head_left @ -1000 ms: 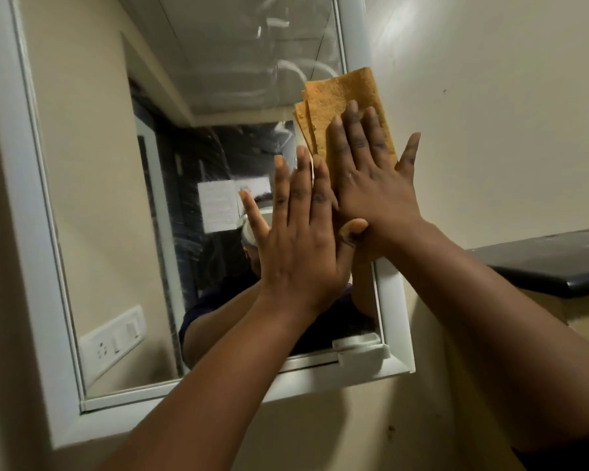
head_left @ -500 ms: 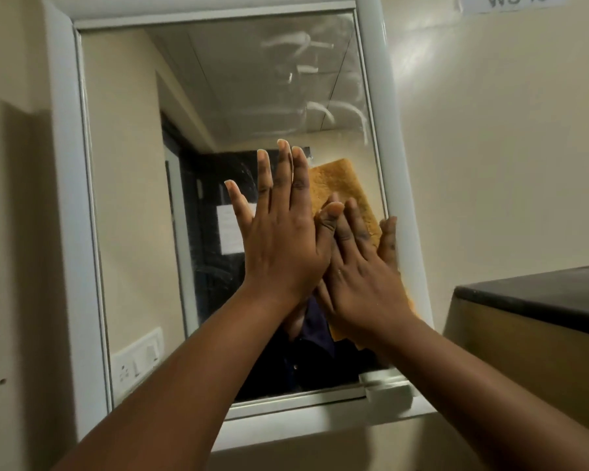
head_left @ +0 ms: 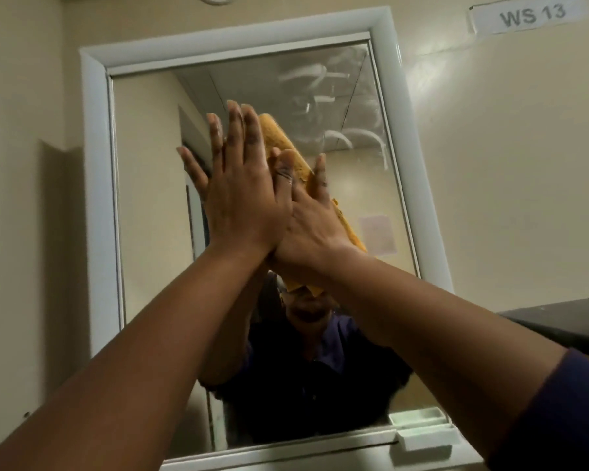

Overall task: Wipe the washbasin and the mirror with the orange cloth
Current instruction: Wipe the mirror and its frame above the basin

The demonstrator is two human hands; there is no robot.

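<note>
1. Left hand [head_left: 242, 202]: fingers straight and together, palm laid flat toward the glass, partly overlapping the right hand.
2. Right hand [head_left: 312, 222]: fingers extended, pressing the orange cloth [head_left: 286, 144] flat against the mirror [head_left: 351, 107]; neither hand curls round it.
3. Orange cloth: held on the glass at mid-height, right of centre, showing above the fingertips and below the right wrist.
4. Mirror: white frame, smear marks on the upper glass.
5. Wall label [head_left: 527, 15] reads "WS 13", upper right.
6. Dark ledge [head_left: 565, 321] at the right edge.
</note>
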